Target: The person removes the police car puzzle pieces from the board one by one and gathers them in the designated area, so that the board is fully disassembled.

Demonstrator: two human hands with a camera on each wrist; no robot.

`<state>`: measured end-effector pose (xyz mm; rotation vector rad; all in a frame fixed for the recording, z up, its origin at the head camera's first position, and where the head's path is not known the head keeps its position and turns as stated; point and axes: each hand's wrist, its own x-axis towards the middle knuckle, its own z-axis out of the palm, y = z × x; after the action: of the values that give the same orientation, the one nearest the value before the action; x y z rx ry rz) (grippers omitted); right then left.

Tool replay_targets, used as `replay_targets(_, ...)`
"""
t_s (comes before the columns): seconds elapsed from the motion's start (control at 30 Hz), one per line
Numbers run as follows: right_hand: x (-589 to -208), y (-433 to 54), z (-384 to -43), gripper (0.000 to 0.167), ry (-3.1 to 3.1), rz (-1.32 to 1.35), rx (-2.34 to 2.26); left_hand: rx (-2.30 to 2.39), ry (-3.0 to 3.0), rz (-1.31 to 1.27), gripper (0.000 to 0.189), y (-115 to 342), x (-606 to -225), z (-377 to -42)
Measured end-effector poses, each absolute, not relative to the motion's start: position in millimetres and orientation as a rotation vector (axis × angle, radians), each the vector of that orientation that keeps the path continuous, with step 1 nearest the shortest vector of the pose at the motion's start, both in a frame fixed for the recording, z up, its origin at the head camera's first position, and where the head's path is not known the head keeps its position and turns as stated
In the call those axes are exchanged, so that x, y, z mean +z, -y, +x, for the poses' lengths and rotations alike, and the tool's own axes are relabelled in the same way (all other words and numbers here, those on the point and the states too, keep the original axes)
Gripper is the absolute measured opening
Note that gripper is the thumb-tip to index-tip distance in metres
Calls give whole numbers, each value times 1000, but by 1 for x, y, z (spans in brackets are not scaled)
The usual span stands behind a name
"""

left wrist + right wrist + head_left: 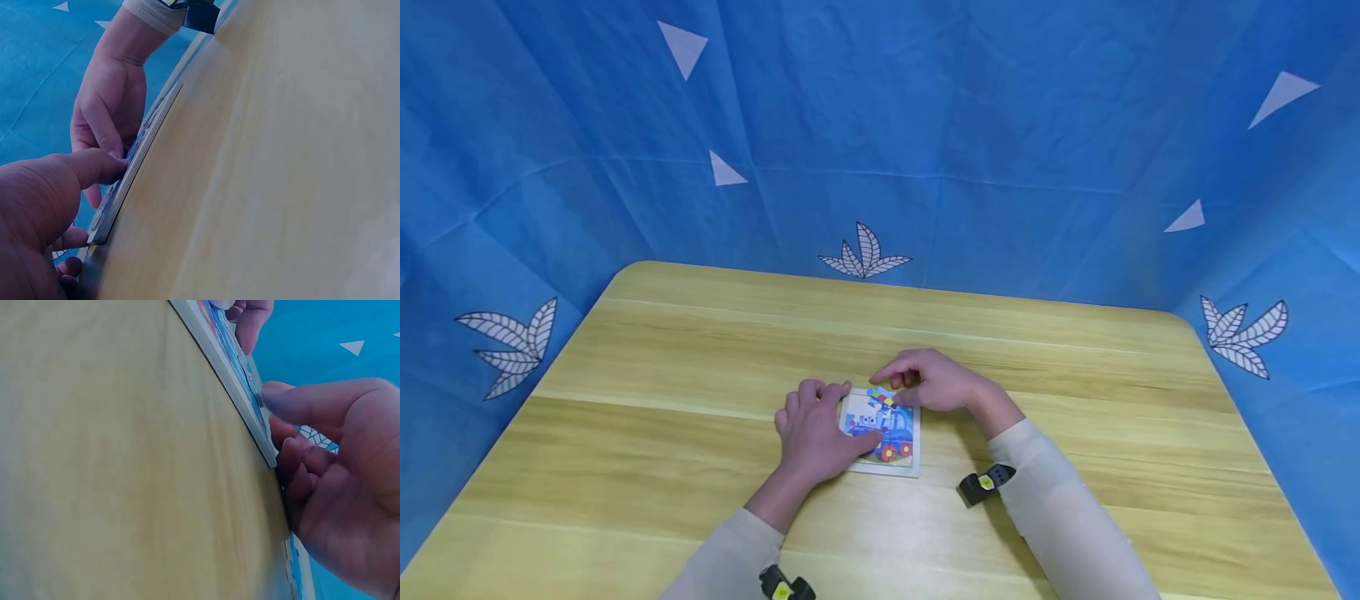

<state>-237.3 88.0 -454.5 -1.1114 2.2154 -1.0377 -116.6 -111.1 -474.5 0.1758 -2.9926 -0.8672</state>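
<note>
A small jigsaw puzzle (898,435) in a pale flat frame lies on the wooden table, with a blue cartoon vehicle on red wheels as its picture. My left hand (816,433) grips its left side, the thumb laid across the picture and the index fingertip at the far left corner. At the far edge, my right hand (936,381) pinches a colourful puzzle piece (883,397) between thumb and fingers, tilted close over the puzzle. In the right wrist view, the right thumb (306,403) comes right to the frame's edge. The right fingers partly hide the piece.
The wooden table (700,358) stretches out around the puzzle. A blue curtain (865,142) with white triangles and leaf prints hangs behind it and at both sides. Black wrist straps (985,483) sit on both pale sleeves.
</note>
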Motion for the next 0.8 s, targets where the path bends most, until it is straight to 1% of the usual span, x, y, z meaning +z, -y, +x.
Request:
replay_targets(0.23,-459,-87,-231,40,-2314,-1131,-1045,-881,2988,173,87,112,-474,-116)
replay_targets(0.47,-462,-87,-229,31,-2339,-1176,-1024,-891,2980,164,87,113,-474,-115)
replay_targets(0.63,-460,-89,-230,31,-2288,-1171,-1066,-894,2975,159,87,113,-475,-115)
replay_targets(0.8,-459,-88,-229,30,-2368,-1146,-1065,-893,2971,156,87,113,-474,-115)
